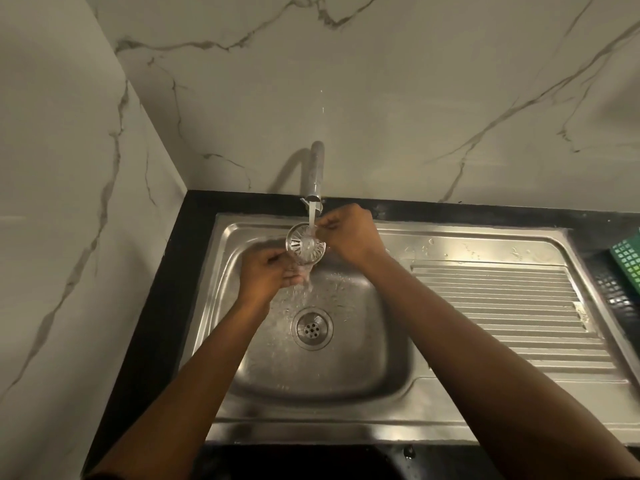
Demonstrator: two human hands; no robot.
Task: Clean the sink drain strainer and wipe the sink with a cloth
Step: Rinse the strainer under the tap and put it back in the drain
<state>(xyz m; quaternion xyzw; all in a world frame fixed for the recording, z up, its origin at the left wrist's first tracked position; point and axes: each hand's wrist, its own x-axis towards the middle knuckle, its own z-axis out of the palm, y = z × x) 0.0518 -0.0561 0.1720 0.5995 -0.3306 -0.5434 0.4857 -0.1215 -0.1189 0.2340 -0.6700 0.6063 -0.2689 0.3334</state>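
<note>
A round steel drain strainer (300,241) hangs over the sink basin (367,341), right under the tap (316,174). Water runs from the tap through the strainer and splashes down toward the drain opening (312,327). My left hand (266,275) holds the strainer's lower left rim with curled fingers. My right hand (349,233) pinches its right rim from above. No cloth is in view.
A ribbed steel draining board (502,306) lies to the right of the basin. A green perforated basket (628,261) stands at the right edge on the black counter (166,271). Marble walls close in the back and left.
</note>
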